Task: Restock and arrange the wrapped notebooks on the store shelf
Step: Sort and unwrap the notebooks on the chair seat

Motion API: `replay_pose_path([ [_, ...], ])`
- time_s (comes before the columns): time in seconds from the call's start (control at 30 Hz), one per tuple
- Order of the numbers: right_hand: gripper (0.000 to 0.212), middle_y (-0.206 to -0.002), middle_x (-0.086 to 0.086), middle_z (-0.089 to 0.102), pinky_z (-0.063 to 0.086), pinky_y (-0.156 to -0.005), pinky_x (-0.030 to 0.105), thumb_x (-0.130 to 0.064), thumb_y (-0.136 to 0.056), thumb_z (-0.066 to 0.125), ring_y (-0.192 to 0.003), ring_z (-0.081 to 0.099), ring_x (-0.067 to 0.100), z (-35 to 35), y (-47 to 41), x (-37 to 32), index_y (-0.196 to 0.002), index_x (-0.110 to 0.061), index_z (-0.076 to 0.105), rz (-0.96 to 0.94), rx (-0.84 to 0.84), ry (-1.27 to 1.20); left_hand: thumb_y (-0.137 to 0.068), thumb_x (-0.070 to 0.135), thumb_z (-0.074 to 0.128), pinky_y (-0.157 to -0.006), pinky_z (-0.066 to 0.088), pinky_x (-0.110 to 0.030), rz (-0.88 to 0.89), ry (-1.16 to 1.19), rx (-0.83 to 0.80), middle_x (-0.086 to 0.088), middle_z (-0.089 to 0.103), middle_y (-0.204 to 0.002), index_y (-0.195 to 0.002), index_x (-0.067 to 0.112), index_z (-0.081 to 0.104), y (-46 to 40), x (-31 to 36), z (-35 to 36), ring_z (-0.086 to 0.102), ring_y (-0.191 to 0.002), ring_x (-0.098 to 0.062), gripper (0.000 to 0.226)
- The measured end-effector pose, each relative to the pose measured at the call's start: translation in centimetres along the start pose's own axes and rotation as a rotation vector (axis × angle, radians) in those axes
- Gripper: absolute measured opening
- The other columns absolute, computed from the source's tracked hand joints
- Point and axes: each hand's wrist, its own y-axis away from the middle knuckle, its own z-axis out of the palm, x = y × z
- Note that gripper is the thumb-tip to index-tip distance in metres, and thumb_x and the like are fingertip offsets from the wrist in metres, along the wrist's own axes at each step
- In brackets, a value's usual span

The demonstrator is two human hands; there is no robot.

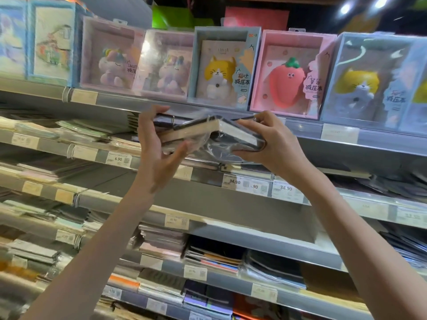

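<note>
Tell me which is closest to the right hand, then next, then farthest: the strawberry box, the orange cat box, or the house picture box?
From the right hand:
1. Strawberry box, right above it on the top shelf.
2. Orange cat box, above and to the left.
3. House picture box, far left end.

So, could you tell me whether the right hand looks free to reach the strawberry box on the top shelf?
Probably not yet: the right hand grips the wrapped notebooks together with the left hand. The strawberry box stands unblocked just above it.
</note>
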Motion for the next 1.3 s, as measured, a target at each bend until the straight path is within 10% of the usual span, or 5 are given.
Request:
replay_pose_path([
  [0.43,0.062,-0.109,0.003,0.053,0.041,-0.064,0.029,-0.043,-0.070,0.077,-0.097,0.052,0.019,1.5,6.3,-6.2,-0.127,-0.029,0.057,0.096,-0.118,0.037,-0.064,0.075,0.062,-0.087,0.047,-0.060,-0.147,0.117,-0.036,-0.027,0.038,-0.121,-0.113,0.055,0.040,6.3,2.6,-4.6,0.047,-0.107,-0.045,0.057],
  [0.67,0.062,-0.108,-0.004,0.046,0.042,-0.066,0.027,-0.049,-0.074,0.071,-0.092,0.043,0.010,6.3,13.2,-8.3,-0.130,-0.029,0.053,0.250,-0.355,-0.034,-0.080,0.059,0.056,-0.087,0.045,-0.021,-0.257,-0.037,-0.144,0.001,0.041,-0.117,-0.126,0.029,0.039,14.8,0.5,-6.7,0.047,-0.105,-0.025,0.057],
  [0.9,0.056,-0.105,-0.009,0.040,0.037,-0.068,0.024,-0.047,-0.076,0.070,-0.093,0.044,0.010,13.4,23.3,-9.5,-0.127,-0.026,0.054,0.349,-0.570,-0.167,-0.079,0.032,0.067,-0.103,0.041,-0.041,-0.571,-0.051,-0.252,0.002,0.044,-0.128,-0.113,0.053,0.045,25.7,-3.3,-7.9,0.043,-0.122,-0.022,0.045],
  [1.1,0.061,-0.115,0.003,0.049,0.044,-0.074,0.032,-0.052,-0.074,0.069,-0.105,0.051,0.022,21.3,33.5,-10.3,-0.126,-0.024,0.056,0.496,-0.821,-0.224,-0.082,0.011,0.068,-0.102,0.033,-0.019,-0.852,-0.110,-0.304,0.004,0.046,-0.127,-0.117,0.032,0.047,36.6,-6.9,-8.7,0.039,-0.122,-0.010,0.045],
  [1.3,0.062,-0.114,0.004,0.050,0.041,-0.079,0.030,-0.052,-0.076,0.068,-0.106,0.050,0.022,27.3,43.3,-11.1,-0.127,-0.019,0.056,0.604,-0.961,-0.349,-0.082,0.020,0.069,-0.101,0.036,-0.029,-1.117,-0.138,-0.354,0.004,0.048,-0.123,-0.120,0.028,0.053,46.8,-9.8,-9.1,0.042,-0.119,-0.017,0.042],
])
